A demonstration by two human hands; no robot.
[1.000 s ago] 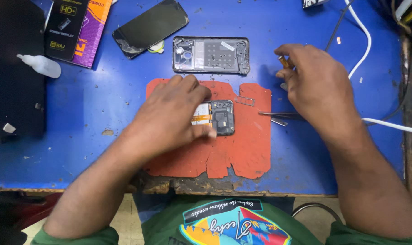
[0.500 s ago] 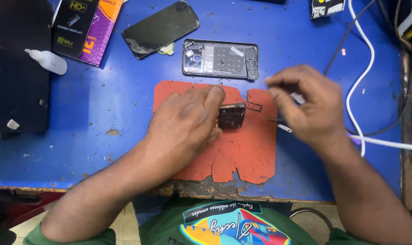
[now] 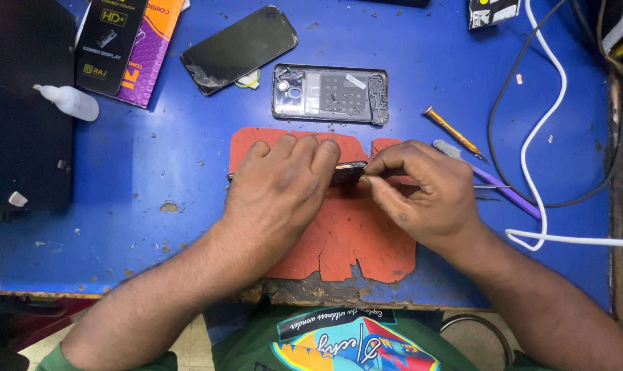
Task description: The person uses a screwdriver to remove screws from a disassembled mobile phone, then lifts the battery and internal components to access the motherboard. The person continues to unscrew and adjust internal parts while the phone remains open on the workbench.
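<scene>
The person wears a green shirt [image 3: 339,343] with a colourful print in blue, yellow and pink at the bottom centre. Both forearms are bare, without sleeves.

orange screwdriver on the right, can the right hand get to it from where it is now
Probably yes. The screwdriver lies in the open on the blue table, just beyond the right hand, with nothing over it. But that hand's fingers are pinched at the small phone part that the left hand presses down, so it must let go first.

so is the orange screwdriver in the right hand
No, the orange screwdriver lies on the blue table, apart from the right hand, which pinches the small dark part.
</scene>
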